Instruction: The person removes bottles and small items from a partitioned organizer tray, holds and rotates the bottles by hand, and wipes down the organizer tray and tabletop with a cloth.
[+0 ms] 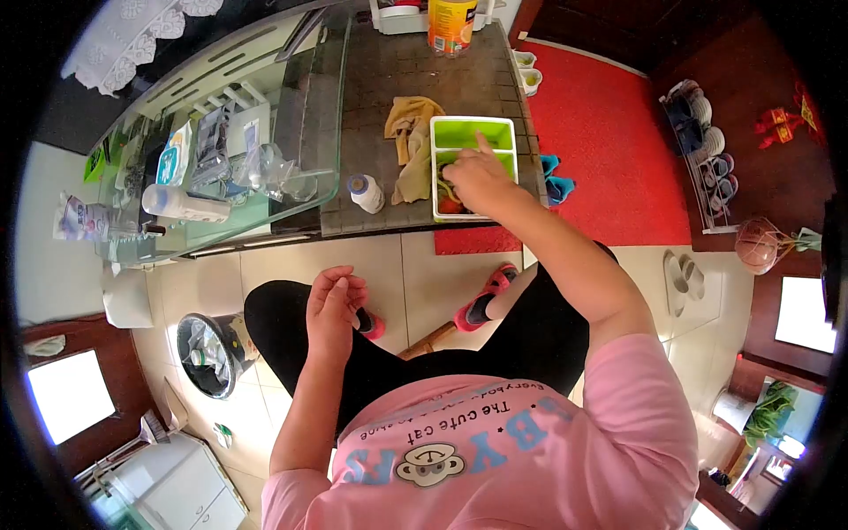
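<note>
Looks mid-work: red item point(449, 206) left in near half of 2-compartment tray point(455, 134); right hand point(481, 181) over it, partly open, hold unclear; left hand point(335, 298) half-curled, nothing visible held.

On the surface point(364, 102) before me, left to right: bottle point(366, 194), cloth point(409, 177), divided box point(455, 134). The canister point(451, 26) stands behind them. My right hand point(480, 177) is over the box; the bin point(229, 349) stands on the floor point(367, 254) to my left.
</note>
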Tool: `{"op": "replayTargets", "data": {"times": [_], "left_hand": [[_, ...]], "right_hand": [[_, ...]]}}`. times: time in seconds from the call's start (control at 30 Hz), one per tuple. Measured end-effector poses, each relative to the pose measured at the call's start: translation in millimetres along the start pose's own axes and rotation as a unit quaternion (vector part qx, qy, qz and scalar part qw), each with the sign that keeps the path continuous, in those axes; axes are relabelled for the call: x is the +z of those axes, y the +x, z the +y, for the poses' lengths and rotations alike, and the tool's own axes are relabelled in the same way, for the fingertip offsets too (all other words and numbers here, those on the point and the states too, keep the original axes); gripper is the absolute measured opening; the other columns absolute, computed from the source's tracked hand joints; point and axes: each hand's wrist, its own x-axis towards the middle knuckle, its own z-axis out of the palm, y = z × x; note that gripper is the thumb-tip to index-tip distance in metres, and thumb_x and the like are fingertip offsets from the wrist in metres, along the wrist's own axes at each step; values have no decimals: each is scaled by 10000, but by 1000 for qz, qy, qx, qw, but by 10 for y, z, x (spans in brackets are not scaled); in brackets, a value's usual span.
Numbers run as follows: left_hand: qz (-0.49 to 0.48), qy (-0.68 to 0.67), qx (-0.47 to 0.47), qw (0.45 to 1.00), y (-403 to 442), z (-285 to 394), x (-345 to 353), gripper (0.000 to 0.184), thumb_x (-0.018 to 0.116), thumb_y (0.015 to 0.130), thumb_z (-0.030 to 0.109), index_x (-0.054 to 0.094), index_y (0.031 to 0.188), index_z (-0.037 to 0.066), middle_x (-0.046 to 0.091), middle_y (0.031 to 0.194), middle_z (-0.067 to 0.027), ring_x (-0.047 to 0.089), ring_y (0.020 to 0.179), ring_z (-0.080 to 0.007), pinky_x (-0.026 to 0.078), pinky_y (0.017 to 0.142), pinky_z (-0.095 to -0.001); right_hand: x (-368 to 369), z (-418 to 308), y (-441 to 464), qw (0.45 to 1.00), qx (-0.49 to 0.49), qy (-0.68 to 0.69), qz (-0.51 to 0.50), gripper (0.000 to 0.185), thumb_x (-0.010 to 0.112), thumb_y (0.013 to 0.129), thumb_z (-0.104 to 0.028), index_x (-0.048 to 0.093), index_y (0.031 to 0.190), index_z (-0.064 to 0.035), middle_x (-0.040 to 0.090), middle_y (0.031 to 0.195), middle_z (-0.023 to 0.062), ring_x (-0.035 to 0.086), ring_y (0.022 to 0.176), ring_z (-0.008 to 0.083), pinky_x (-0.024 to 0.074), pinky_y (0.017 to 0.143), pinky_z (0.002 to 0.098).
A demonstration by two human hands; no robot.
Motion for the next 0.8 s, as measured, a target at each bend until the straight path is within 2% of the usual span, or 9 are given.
{"op": "replayTargets", "data": {"times": [0.07,0.13,0.2,0.23,0.3,0.33,0.4,0.43,0.8], "left_hand": [[5,2,-2,1000,4,10,3,177,452,950,116,534,1090,45,594,916,-59,557,804,-126,453,756,-267],[3,-2,-3,1000,10,-1,-9,177,452,950,116,535,1089,45,594,915,-59,556,803,-126,453,756,-266],[-2,-5,-5,1000,21,-15,-10,177,452,950,117,535,1089,45,593,915,-60,555,803,-126,453,755,-265],[-1,-1,-6,1000,23,-23,-2,182,452,945,117,529,1092,42,594,903,-61,569,804,-139,466,754,-276],[-3,2,-7,1000,7,-15,8,188,451,940,118,522,1095,38,594,891,-62,582,806,-152,479,753,-288],[5,20,-8,1000,-8,-1,13,189,452,941,120,524,1097,40,597,894,-64,584,809,-152,480,752,-286],[10,36,-10,999,-19,-6,6,190,453,942,121,526,1098,41,599,898,-66,586,812,-152,480,751,-284],[9,27,-11,1000,-24,-14,-22,190,453,943,122,528,1098,41,603,901,-67,589,813,-152,482,748,-282],[17,5,-20,1000,-50,-52,-156,180,444,945,113,533,1086,45,616,905,-59,599,801,-147,481,741,-275]], "right_hand": [[9,80,-24,994,55,73,54,116,603,733,-112,671,827,-113,621,759,86,577,926,250,222,1085,548],[-131,86,-107,990,52,100,84,109,612,735,-110,667,828,-119,631,770,88,594,896,264,234,1083,538],[-191,106,-162,962,80,209,159,130,629,719,-94,670,843,-94,660,830,103,625,853,287,374,1003,479],[-186,124,-183,962,81,208,158,130,629,719,-94,670,843,-94,660,830,103,625,853,287,374,1003,479],[-172,155,-220,885,157,406,164,135,658,744,-70,665,878,-58,672,840,103,651,756,238,508,793,360],[-149,184,-237,886,159,404,165,135,658,744,-70,665,878,-58,672,840,103,651,756,238,508,793,360],[-44,288,-250,830,179,491,194,156,686,760,-52,660,911,-26,680,842,90,642,711,158,504,645,264],[-11,351,-236,798,189,541,184,161,688,772,-44,652,924,-3,673,828,65,608,731,97,489,665,237],[-520,354,-273,736,178,625,191,170,667,792,-16,617,952,15,644,890,41,582,797,91,473,712,223]]}}
